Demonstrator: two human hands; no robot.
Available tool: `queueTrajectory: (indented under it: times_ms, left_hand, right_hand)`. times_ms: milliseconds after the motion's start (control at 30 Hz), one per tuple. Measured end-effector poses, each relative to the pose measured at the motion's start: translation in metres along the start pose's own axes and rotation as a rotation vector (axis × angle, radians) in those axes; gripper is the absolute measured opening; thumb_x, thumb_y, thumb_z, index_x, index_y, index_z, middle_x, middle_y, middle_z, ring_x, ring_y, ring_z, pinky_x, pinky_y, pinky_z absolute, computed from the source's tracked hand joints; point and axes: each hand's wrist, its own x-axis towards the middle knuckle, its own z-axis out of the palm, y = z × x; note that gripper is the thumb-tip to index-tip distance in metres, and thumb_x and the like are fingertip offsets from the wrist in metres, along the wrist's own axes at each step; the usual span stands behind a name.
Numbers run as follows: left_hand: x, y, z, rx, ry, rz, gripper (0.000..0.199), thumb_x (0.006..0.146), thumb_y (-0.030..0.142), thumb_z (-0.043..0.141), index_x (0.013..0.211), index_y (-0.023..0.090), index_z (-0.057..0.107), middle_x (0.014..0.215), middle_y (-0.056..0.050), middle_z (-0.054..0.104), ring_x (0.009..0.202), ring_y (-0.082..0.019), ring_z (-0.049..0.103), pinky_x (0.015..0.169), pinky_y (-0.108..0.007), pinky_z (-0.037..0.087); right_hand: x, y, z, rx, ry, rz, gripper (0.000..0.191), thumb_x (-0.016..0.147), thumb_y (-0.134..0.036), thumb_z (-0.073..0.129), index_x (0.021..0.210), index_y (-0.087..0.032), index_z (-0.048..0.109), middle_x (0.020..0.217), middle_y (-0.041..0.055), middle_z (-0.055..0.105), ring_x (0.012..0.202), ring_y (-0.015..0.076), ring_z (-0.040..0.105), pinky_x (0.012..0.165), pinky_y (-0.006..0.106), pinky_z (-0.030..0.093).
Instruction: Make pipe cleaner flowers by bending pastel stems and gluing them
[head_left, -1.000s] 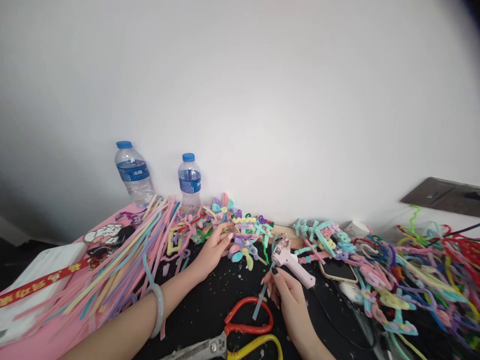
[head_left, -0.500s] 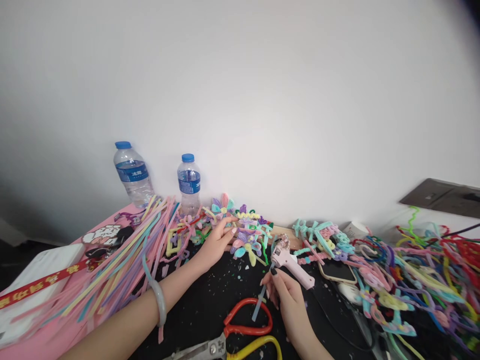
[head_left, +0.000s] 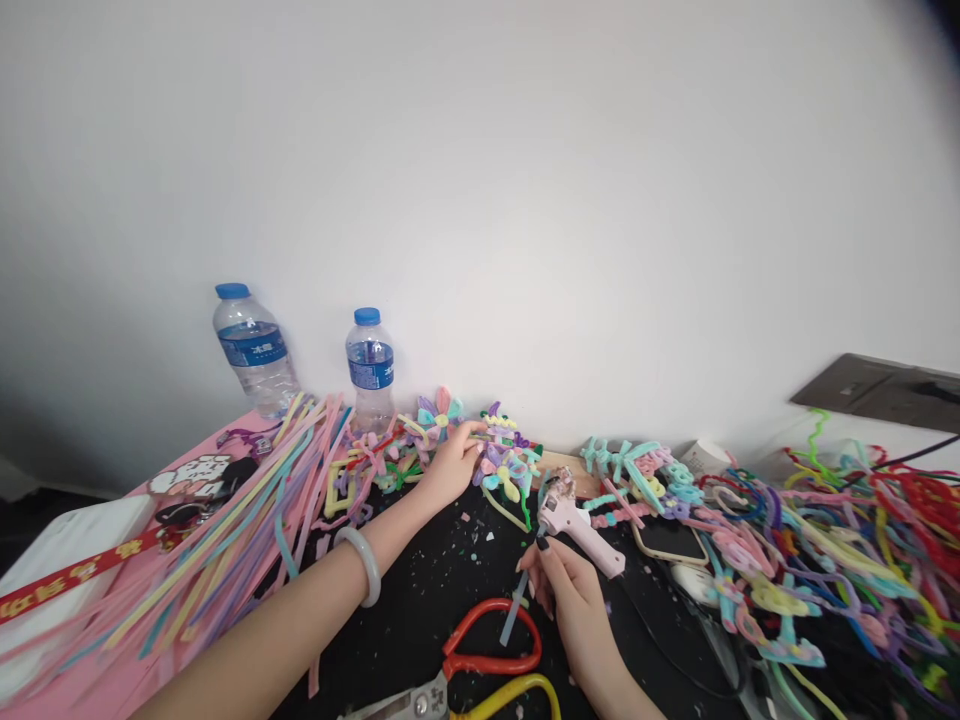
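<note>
My left hand reaches into a heap of fuzzy pipe-cleaner pieces by the wall. Its fingers are closed at a pipe-cleaner flower with purple, yellow and teal petals; the exact grip is partly hidden. With thumb and fingers, my right hand pinches a translucent glue stick that slants down to the left. The stick's upper end is near the back of a pale pink glue gun, which lies on the black mat. Red-and-yellow-handled scissors lie just below the glue stick.
Two water bottles stand by the wall. Pastel pipe cleaners spread over the left side. At right are a phone, a white mouse, a black cable and tangled pipe cleaners. Small scraps dot the mat.
My left hand has moved a little right and farther back, and the flower beside it has shifted up, baring a pale stem. My right hand keeps its pinch on the glue stick.
</note>
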Motion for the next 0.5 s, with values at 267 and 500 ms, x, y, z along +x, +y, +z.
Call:
queueTrajectory:
  times_ms: [267,500]
  left_hand:
    - [0.002,-0.003,0.003,-0.012,-0.013,-0.076,0.046,0.077,0.008,0.041,0.122,0.017,0.042,0.114,-0.014,0.057,0.106,-0.022,0.055,0.089,-0.037,0.041]
    - [-0.012,0.007,-0.003,-0.014,-0.039,-0.079,0.059,0.074,0.012,0.051,0.131,0.019,0.035,0.122,-0.015,0.054,0.117,-0.025,0.047,0.096,-0.039,0.034]
  right_hand:
    - [0.001,0.000,0.001,-0.007,-0.001,0.005,0.038,0.087,-0.043,0.043,0.067,-0.014,0.059,0.052,-0.0049,0.039,0.045,0.0080,0.032,0.041,0.021,0.021]
    - [0.000,-0.001,0.002,-0.009,-0.002,0.003,0.039,0.086,-0.044,0.043,0.067,-0.014,0.059,0.052,-0.0045,0.040,0.045,0.0084,0.032,0.041,0.021,0.021]
